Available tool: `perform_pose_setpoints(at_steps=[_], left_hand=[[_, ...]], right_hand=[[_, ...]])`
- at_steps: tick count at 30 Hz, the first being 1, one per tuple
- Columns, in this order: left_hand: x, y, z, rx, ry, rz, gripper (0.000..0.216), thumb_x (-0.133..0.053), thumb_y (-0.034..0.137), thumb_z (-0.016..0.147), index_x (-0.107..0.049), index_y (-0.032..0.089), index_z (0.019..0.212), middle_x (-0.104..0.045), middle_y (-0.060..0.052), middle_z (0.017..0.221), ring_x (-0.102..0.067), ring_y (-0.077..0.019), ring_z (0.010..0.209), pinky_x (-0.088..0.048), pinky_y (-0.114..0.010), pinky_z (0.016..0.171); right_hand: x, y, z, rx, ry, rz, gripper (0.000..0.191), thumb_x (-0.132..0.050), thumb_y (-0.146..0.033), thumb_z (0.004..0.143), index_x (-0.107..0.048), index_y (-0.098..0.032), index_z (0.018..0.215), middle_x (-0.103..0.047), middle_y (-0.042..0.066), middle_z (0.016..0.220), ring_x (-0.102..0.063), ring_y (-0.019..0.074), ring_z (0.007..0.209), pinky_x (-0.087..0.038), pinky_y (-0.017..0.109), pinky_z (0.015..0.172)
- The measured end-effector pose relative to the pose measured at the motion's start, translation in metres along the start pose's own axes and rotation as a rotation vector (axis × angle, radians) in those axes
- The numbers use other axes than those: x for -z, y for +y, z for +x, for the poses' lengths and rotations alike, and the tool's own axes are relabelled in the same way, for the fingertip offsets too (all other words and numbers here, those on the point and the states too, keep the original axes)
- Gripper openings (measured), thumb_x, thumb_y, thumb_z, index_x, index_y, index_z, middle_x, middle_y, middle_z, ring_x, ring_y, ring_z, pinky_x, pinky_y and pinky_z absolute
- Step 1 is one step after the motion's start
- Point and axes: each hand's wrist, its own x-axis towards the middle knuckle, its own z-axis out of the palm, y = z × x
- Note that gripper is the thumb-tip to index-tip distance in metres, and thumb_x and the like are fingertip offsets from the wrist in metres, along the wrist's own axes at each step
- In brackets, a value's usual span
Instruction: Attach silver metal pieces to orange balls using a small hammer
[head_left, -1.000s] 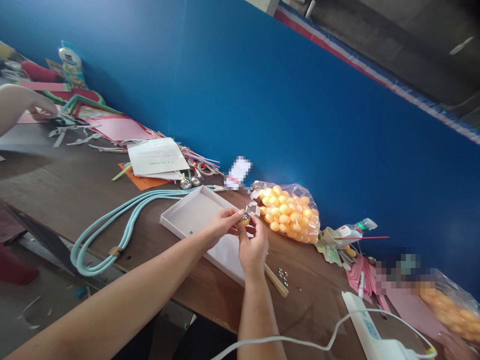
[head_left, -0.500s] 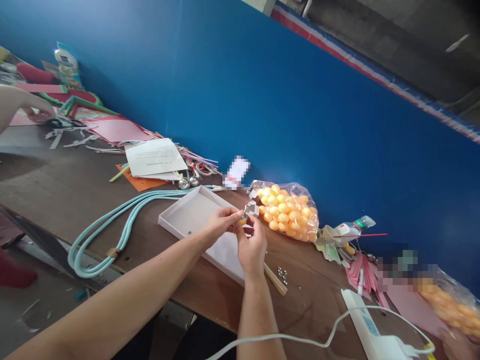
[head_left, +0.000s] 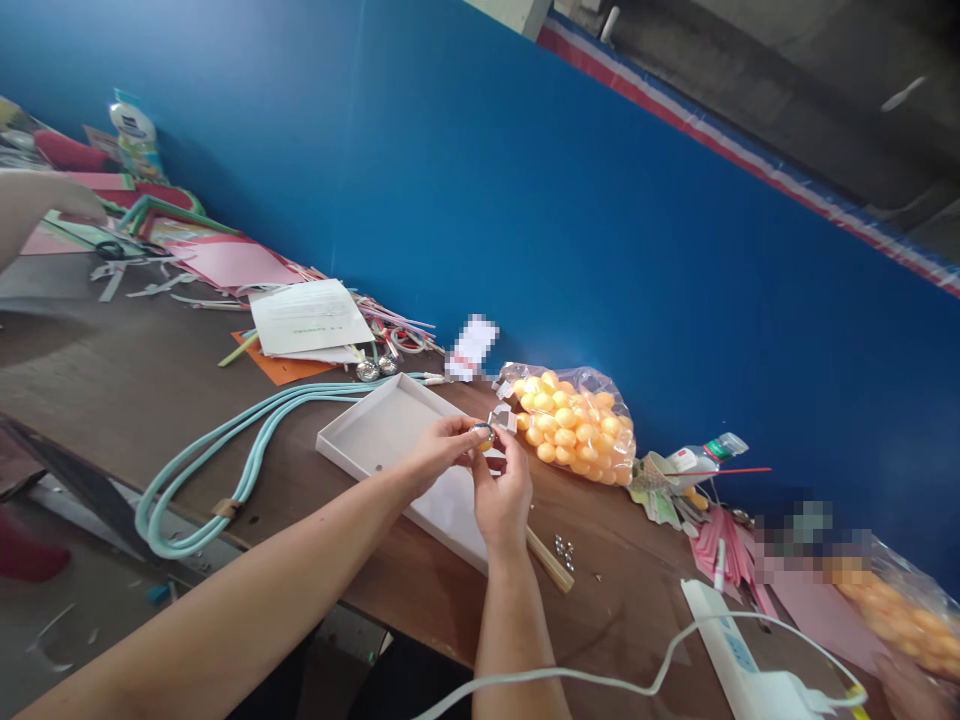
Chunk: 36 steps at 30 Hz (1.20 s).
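Observation:
My left hand [head_left: 448, 447] and my right hand [head_left: 504, 490] meet above the white shallow box [head_left: 360, 430]. Between their fingertips is a small shiny silver ball [head_left: 484, 433] with a yellowish underside. Both hands pinch it; fingers hide part of its surface, and I cannot make out its exact kind. Right behind the hands lies a small white-and-grey piece [head_left: 502, 418]. A clear bag of orange-yellow balls [head_left: 574, 425] rests just beyond it. Close to my right wrist are a wooden stick [head_left: 551, 562] and several tiny silver pieces [head_left: 564, 550].
Light-blue cords [head_left: 255, 440] loop left of the box, near two silver balls [head_left: 377, 368] and papers [head_left: 311, 318]. Another person's arm [head_left: 45, 205] reaches in from the left. A power strip [head_left: 724, 640] with a white cable [head_left: 585, 680] lies at front right; a blue wall [head_left: 487, 200] stands behind.
The silver ball shows more of its shiny top between my fingertips; my hands stay in nearly the same place. The other person's hand at the left has shifted slightly.

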Motion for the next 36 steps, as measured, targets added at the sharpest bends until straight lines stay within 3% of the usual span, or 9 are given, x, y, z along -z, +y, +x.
perform_pose_setpoints(at_steps=[8, 22, 36], left_hand=[[-0.0009, 0.0001, 0.0000, 0.005, 0.044, 0.027, 0.041, -0.076, 0.043, 0.065, -0.067, 0.012, 0.091, -0.067, -0.010, 0.090, -0.063, -0.0184, 0.079, -0.050, -0.031, 0.071], [0.0005, -0.0017, 0.0013, -0.003, 0.009, 0.023, 0.043, -0.076, 0.043, 0.065, -0.066, 0.011, 0.091, -0.068, -0.014, 0.096, -0.065, -0.0236, 0.087, -0.052, -0.037, 0.075], [-0.0003, -0.0017, 0.0013, -0.017, 0.038, 0.051, 0.046, -0.077, 0.044, 0.064, -0.065, 0.011, 0.092, -0.067, -0.010, 0.090, -0.062, -0.0188, 0.080, -0.051, -0.034, 0.073]], right_hand=[[0.0001, 0.0005, -0.0006, -0.032, -0.021, -0.001, 0.039, -0.058, -0.035, 0.084, -0.057, -0.019, 0.120, -0.062, 0.012, 0.111, -0.061, 0.0149, 0.073, -0.055, 0.028, 0.064], [0.0006, -0.0022, -0.0014, -0.044, -0.025, 0.006, 0.041, -0.057, -0.041, 0.085, -0.057, -0.018, 0.119, -0.063, 0.012, 0.112, -0.060, 0.0140, 0.069, -0.054, 0.028, 0.063], [0.0001, -0.0040, -0.0003, -0.023, -0.020, 0.017, 0.040, -0.057, -0.040, 0.086, -0.057, -0.016, 0.118, -0.063, 0.012, 0.111, -0.061, 0.0163, 0.078, -0.055, 0.028, 0.065]])
